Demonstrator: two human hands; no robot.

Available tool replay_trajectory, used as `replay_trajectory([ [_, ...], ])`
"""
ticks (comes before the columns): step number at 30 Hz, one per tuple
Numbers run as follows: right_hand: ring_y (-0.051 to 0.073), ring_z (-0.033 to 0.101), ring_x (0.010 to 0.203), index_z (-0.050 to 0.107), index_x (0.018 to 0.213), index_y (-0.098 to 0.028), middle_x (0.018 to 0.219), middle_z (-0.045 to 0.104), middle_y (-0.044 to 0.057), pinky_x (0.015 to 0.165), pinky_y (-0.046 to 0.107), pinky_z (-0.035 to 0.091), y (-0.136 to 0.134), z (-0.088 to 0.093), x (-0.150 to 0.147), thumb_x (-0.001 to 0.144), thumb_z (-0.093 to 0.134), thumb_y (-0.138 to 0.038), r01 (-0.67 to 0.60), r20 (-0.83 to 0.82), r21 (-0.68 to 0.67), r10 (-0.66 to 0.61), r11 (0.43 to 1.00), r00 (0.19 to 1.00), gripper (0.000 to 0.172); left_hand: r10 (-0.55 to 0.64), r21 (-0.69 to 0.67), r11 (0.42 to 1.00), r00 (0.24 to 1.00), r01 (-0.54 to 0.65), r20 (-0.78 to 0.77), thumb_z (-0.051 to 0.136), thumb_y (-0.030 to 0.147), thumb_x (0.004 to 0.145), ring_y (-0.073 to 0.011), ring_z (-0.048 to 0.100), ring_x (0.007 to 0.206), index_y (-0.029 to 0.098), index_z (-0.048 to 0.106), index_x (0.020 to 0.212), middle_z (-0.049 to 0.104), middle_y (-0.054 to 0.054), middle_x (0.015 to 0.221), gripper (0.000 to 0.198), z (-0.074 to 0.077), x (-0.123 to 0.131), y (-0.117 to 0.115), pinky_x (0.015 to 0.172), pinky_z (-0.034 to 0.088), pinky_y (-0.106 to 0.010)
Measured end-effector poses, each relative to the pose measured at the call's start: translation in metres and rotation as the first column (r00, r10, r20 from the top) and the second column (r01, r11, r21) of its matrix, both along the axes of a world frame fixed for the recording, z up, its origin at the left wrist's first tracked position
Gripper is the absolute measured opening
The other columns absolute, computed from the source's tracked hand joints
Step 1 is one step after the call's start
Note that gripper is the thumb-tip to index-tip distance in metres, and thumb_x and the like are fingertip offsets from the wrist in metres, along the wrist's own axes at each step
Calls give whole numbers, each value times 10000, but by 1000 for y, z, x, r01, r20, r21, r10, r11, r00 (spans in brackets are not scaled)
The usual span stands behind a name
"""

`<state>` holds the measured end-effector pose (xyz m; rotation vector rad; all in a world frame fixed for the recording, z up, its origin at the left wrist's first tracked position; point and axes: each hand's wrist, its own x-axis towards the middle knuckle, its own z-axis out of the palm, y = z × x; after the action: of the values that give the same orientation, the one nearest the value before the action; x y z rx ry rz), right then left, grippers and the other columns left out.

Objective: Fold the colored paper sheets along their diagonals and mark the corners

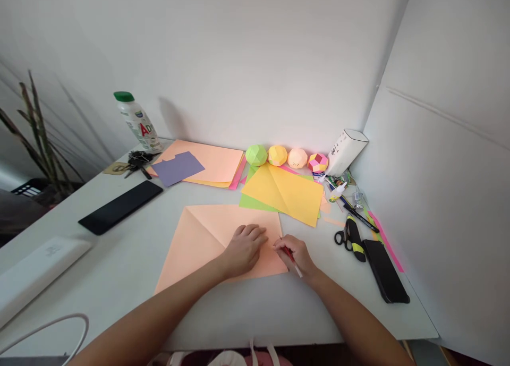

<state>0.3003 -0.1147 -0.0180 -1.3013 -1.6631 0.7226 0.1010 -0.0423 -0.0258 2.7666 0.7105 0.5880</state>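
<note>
A creased peach paper sheet (199, 249) lies in front of me on the desk. My left hand (245, 249) rests on it, palm down, with the fingers laid on the paper and slightly bent. Just to the right, my right hand (297, 254) grips a thin red pen (290, 255). The pen's front end is at the sheet's right edge; its tip is too small to make out. Behind the sheet, a yellow sheet (285, 190) overlaps a green sheet (257, 202).
Several paper balls, including a green one (256, 155), line the wall near a white box (346, 151). At right are scissors (343, 238), a cutter (355, 238) and a black phone (385, 270). A bottle (139, 124), purple paper (179, 168) and a black slab (121, 206) are left.
</note>
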Motion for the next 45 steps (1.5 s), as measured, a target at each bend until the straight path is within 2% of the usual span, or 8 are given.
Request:
replay_trajectory([
  [4, 191, 550, 695, 641, 723, -245, 691, 648, 26, 642, 347, 489, 4, -2, -3, 860, 604, -303, -48, 73, 43, 45, 998, 996, 153, 4, -53, 999, 996, 1, 88, 376, 132, 877, -257, 467, 1151, 189, 594, 1120, 581, -98, 1190, 332, 1, 1, 1, 941, 411, -465],
  [10, 188, 542, 724, 644, 766, -247, 713, 656, 25, 625, 334, 501, 8, 0, 3, 901, 563, -264, -124, 123, 63, 116, 990, 986, 159, -232, -34, 970, 960, 240, 157, 439, 179, 912, -243, 451, 1191, 200, 620, 1070, 575, -85, 1223, 241, 4, -5, -7, 990, 411, -420],
  [17, 199, 616, 917, 652, 930, -240, 956, 688, 63, 787, 373, 544, 0, 7, 16, 895, 591, -248, -234, 161, 43, 225, 971, 961, 70, -323, -41, 942, 934, 332, 154, 396, 164, 958, -202, 542, 1004, 180, 641, 860, 612, -86, 1035, 264, 10, -6, -6, 923, 449, -389],
  [24, 219, 612, 978, 651, 978, -245, 1007, 715, 71, 841, 409, 525, -3, 12, 24, 877, 614, -210, -270, 333, 152, 208, 951, 920, 113, -331, -15, 942, 932, 336, 147, 372, 162, 974, -210, 562, 999, 154, 642, 963, 628, -106, 1052, 270, 10, -8, -6, 887, 477, -394],
  [30, 223, 552, 1214, 639, 964, -227, 1080, 719, 60, 990, 437, 416, -6, 17, 37, 899, 585, -209, -382, 455, 77, 308, 921, 836, 86, -489, 64, 872, 854, 486, 179, 391, 149, 963, -234, 529, 1205, 145, 611, 1104, 635, -116, 1219, 261, 11, -8, -4, 975, 456, -408],
  [35, 184, 518, 1257, 623, 960, -214, 1169, 688, 61, 1134, 444, 261, -9, 16, 42, 915, 557, -177, -400, 465, 30, 342, 916, 817, 89, -462, 80, 886, 860, 456, 217, 433, 117, 933, -260, 568, 1168, 95, 609, 1115, 656, -140, 1190, 253, 10, -7, -4, 982, 464, -417],
  [42, 187, 573, 1198, 637, 918, -207, 1162, 689, 81, 1080, 419, 376, -13, 10, 32, 910, 569, -177, -334, 433, 84, 268, 939, 861, 75, -540, 25, 841, 834, 541, 108, 426, 180, 945, -254, 556, 1188, 112, 634, 1087, 624, -138, 1245, 261, 17, -7, -4, 1016, 443, -415],
  [45, 187, 597, 1166, 638, 922, -197, 1164, 687, 96, 1054, 419, 420, -13, 10, 32, 909, 557, -144, -356, 426, 102, 282, 929, 860, 98, -528, 44, 849, 845, 526, 86, 419, 184, 951, -251, 571, 1168, 104, 640, 1090, 625, -131, 1248, 273, 16, -8, -5, 1026, 435, -413],
])
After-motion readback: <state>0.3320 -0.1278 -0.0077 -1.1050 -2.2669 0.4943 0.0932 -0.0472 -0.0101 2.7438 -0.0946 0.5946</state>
